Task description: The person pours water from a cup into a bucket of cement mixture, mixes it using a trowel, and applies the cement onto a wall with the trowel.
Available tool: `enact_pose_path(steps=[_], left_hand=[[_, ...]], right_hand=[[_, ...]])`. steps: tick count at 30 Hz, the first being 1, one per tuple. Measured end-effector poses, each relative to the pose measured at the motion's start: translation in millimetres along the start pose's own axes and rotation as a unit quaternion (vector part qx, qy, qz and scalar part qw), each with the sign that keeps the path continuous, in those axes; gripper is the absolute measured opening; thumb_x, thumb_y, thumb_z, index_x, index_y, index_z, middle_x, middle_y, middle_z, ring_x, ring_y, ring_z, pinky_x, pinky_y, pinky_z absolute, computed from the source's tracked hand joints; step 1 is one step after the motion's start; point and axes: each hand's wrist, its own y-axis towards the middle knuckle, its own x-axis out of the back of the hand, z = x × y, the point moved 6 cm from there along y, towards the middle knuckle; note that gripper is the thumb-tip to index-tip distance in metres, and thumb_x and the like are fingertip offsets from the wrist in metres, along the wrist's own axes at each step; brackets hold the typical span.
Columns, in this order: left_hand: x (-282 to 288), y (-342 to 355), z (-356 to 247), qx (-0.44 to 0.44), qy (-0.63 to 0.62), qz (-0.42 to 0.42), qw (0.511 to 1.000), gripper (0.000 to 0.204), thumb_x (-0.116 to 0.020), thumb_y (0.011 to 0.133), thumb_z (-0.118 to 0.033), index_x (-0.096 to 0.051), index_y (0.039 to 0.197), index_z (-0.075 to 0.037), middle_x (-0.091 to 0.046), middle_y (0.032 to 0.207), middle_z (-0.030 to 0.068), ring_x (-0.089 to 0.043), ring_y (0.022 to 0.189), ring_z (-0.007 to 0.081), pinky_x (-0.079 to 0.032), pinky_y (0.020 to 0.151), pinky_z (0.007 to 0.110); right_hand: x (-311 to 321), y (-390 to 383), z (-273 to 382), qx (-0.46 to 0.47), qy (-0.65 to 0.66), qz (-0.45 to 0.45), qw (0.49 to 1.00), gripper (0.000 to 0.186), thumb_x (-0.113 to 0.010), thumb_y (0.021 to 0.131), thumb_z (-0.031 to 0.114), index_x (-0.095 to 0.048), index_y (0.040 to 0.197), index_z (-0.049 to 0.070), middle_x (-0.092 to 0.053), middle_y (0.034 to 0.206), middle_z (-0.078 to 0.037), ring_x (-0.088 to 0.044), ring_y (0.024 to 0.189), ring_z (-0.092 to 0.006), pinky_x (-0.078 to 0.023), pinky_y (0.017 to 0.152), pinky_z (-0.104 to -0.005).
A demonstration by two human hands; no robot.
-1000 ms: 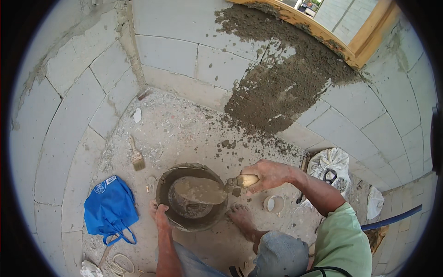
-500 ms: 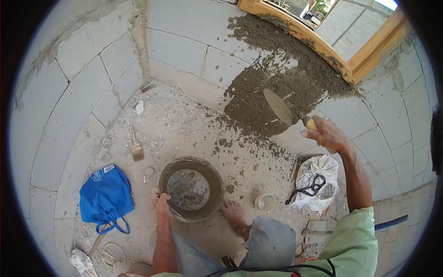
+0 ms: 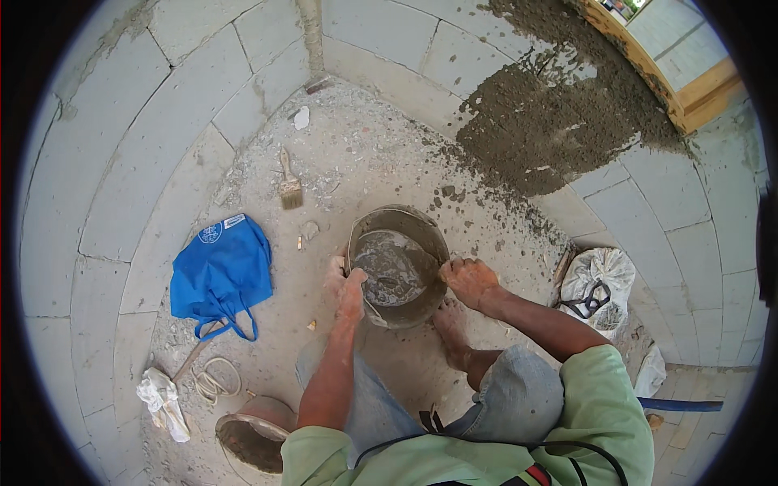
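Observation:
Between my feet stands a round mortar bucket (image 3: 375,316), its wire handle folded down and wet grey mortar (image 3: 389,263) inside. My left hand (image 3: 348,287) is closed on the bucket's left rim, thumb on top and fingers outside. At the right rim my right hand (image 3: 470,283) is closed in a fist, apparently round the trowel's handle. The trowel blade is hard to make out against the grey mortar. Beyond the bucket, a wide patch of wet mortar (image 3: 559,121) covers the block wall under the wooden frame.
A paintbrush (image 3: 289,182) lies on the dusty floor. A blue cloth bag (image 3: 223,271) rests by the left wall, near a coiled pale cord (image 3: 215,381) and another bucket (image 3: 253,441). A white sack (image 3: 598,283) with a black strap lies at the right. My bare foot (image 3: 451,328) is near the bucket.
My right hand has come down from the wall, where it held the trowel against the mortar, to the bucket's right rim. My left hand stays on the rim. The view has shifted.

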Motion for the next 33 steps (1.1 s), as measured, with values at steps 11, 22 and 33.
enact_pose_path(steps=[11,22,33], left_hand=[[25,16,15,0.023,0.019,-0.010,1.000,0.025,-0.057,0.064,-0.002,-0.049,0.087,-0.006,-0.054,0.083,0.0031,-0.050,0.072,0.0133,-0.045,0.068,0.028],[39,21,13,0.027,-0.040,-0.025,0.999,0.023,-0.054,0.064,-0.001,-0.049,0.086,-0.006,-0.054,0.080,0.0039,-0.050,0.071,0.0146,-0.045,0.067,0.030],[21,15,7,0.032,-0.019,-0.023,0.999,0.027,-0.058,0.061,-0.006,-0.053,0.087,-0.002,-0.054,0.081,0.0024,-0.049,0.073,0.0133,-0.044,0.068,0.028]], right_hand=[[48,-37,-46,-0.064,0.270,0.028,0.960,0.042,-0.065,0.084,0.035,-0.053,0.116,0.010,-0.062,0.101,-0.016,-0.065,0.091,-0.0365,-0.053,0.078,-0.0476],[173,-14,-171,0.048,0.633,0.152,0.757,0.035,-0.077,0.081,0.035,-0.061,0.089,0.006,-0.059,0.073,-0.001,-0.059,0.061,-0.0108,-0.048,0.052,-0.0265],[259,-130,-276,-0.273,0.402,-0.149,0.861,0.047,-0.067,0.088,0.046,-0.052,0.087,0.002,-0.053,0.066,-0.004,-0.055,0.051,-0.0097,-0.046,0.044,-0.0280]])
